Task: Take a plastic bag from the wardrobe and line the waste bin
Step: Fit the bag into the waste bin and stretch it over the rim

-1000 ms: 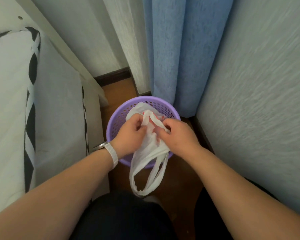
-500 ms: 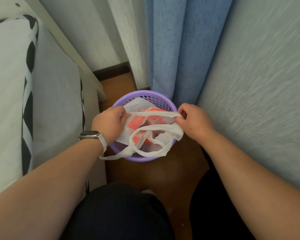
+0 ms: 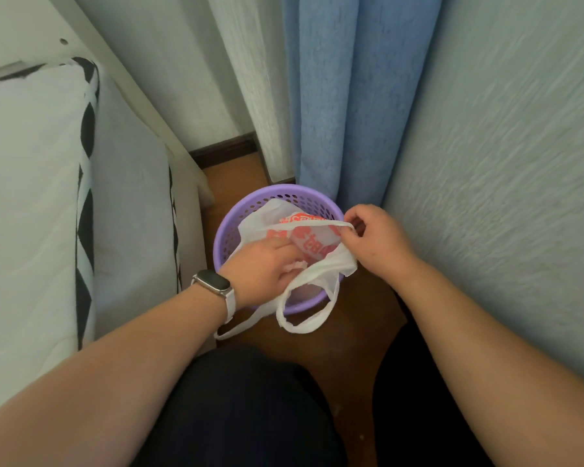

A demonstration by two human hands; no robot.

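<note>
Purple and perforated, the waste bin (image 3: 285, 190) stands on the wooden floor (image 3: 361, 318) between bed (image 3: 31, 197) and blue curtain (image 3: 344, 96). Our white plastic bag (image 3: 312, 242) lies in its mouth, handles drooping over the near rim. Our left hand (image 3: 263, 271) curls on bunched plastic inside it; our right hand (image 3: 375, 241) pinches the bag's edge at the right rim.

left hand (image 3: 263, 267) inside plastic bag (image 3: 260, 227) in bin (image 3: 284, 190); right hand (image 3: 378, 241) pinches edge
</note>
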